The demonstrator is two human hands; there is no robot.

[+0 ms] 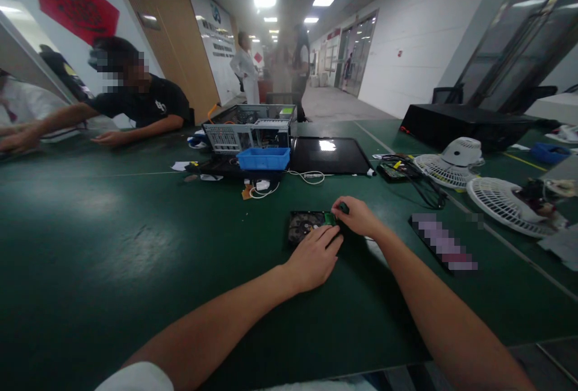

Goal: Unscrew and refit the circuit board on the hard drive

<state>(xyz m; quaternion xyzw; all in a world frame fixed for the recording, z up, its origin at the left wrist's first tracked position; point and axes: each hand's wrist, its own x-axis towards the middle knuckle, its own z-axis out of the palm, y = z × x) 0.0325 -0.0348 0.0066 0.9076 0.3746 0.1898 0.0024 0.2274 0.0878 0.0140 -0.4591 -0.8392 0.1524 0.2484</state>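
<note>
Your left hand (315, 260) lies over the near right corner of the drive (301, 226), fingers bent; whether they grip it, I cannot tell; your right hand (358, 216) pinches a small dark piece (344, 207) just beside the drive's green board (329, 218); the drive lies on the green table (135, 246), nearer you than the blue tray (264, 159) and black panel (343, 161).

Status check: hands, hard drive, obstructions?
Left hand at hard drive. Right hand pinching small dark object beside it. Hard drive flat on green table. Blue bin beyond, apart.
</note>
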